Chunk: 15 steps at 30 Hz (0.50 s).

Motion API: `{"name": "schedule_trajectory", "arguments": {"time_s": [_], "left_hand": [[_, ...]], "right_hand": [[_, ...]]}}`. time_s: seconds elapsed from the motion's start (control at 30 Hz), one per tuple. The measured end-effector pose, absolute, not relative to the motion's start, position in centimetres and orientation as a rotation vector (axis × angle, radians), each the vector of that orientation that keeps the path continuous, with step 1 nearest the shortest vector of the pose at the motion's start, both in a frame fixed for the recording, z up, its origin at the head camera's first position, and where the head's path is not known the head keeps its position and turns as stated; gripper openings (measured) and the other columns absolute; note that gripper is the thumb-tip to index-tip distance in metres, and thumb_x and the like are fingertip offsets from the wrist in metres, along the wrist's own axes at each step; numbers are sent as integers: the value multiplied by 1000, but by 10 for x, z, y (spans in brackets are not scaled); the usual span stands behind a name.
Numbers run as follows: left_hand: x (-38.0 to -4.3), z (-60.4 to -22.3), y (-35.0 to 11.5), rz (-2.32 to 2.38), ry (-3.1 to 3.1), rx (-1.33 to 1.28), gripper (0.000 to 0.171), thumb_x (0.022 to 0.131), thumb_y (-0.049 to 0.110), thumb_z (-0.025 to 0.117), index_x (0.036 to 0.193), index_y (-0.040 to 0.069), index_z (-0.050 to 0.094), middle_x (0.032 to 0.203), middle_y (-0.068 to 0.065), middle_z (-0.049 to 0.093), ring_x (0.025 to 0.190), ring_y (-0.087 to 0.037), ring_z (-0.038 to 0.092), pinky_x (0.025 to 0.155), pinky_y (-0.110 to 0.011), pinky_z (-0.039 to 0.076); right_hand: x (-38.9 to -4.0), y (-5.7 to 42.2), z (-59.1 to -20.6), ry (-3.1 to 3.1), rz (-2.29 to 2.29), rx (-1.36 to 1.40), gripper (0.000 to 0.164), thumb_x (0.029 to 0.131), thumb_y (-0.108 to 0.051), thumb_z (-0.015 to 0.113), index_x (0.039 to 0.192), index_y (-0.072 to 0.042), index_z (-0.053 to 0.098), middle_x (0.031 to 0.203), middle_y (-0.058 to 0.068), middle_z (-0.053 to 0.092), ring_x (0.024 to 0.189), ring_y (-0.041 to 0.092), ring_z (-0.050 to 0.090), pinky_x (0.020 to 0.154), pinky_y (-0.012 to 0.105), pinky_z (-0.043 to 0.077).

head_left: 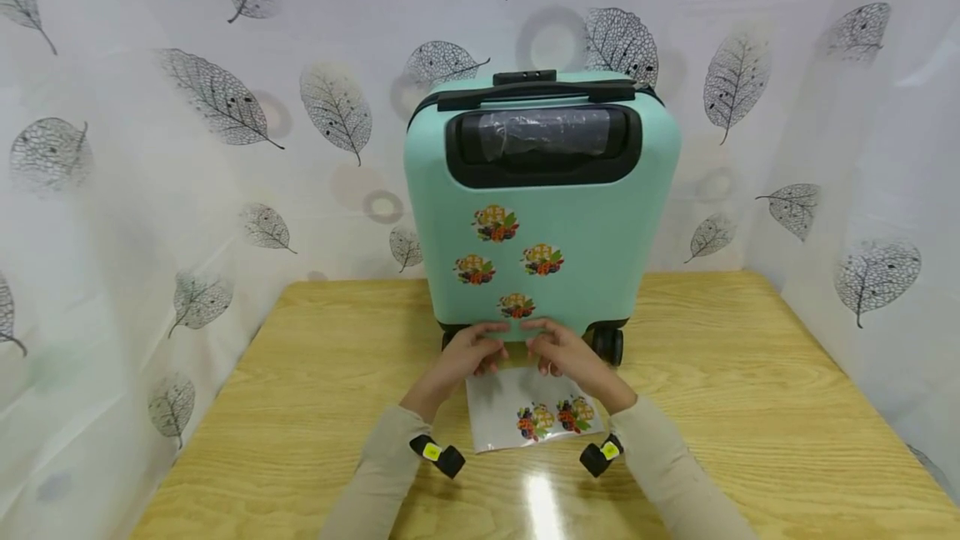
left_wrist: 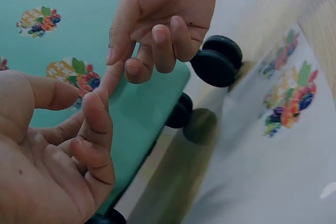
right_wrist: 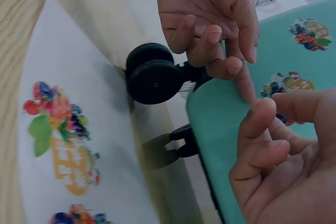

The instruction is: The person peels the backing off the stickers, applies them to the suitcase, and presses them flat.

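Observation:
A mint-green suitcase (head_left: 592, 240) stands upright with several fruit stickers on its front. My left hand (head_left: 467, 352) and right hand (head_left: 567, 355) meet at its lower edge, just below the lowest sticker (head_left: 517, 305). In the left wrist view, the left hand (left_wrist: 58, 145) has its index finger stretched toward that sticker (left_wrist: 79, 77), partly hiding it. From the other side the right hand (right_wrist: 294, 156) reaches to the same spot, index fingers nearly meeting against the shell. The other fingers bend loosely, with nothing seen in either palm. Exact fingertip contact is partly hidden.
A white sticker sheet (head_left: 491, 415) with two fruit stickers (head_left: 555, 418) lies on the wooden table (head_left: 330, 382) beneath the hands. Black wheels (head_left: 608, 345) sit under the suitcase. Behind it hangs a leaf-patterned curtain (head_left: 337, 207).

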<state>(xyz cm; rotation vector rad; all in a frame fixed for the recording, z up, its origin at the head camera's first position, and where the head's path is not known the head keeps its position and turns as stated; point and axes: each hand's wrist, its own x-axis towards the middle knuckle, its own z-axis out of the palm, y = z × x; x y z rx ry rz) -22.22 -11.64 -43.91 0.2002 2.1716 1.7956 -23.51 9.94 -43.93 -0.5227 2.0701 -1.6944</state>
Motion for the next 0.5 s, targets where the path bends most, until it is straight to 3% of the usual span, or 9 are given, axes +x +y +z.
{"name": "schedule_trajectory", "arguments": {"time_s": [0.13, 0.33, 0.5], "left_hand": [[-224, -433, -118, 1824, 2180, 205, 37, 100, 15, 47, 136, 7, 52, 87, -2, 65, 59, -9, 54, 53, -25, 37], [-225, -418, -119, 1833, 2194, 199, 38, 99, 14, 48, 136, 8, 53, 92, -9, 65, 59, -10, 53, 53, -23, 37], [-225, -408, -119, 1837, 2209, 228, 39, 98, 15, 47, 137, 9, 52, 90, -6, 64, 61, -9, 53, 54, -23, 37]], "right_hand": [[-238, 101, -431, 2099, -1687, -541, 43, 101, -20, 43, 142, -4, 40, 91, 7, 60, 60, 13, 49, 53, 27, 35], [-239, 103, -420, 2105, -1696, -549, 43, 100, -19, 44, 141, -5, 41, 86, 1, 59, 58, 11, 48, 52, 24, 36], [-238, 104, -412, 2082, -1735, -544, 43, 101, -20, 44, 140, -5, 42, 99, 10, 58, 60, 10, 50, 53, 23, 37]]}}
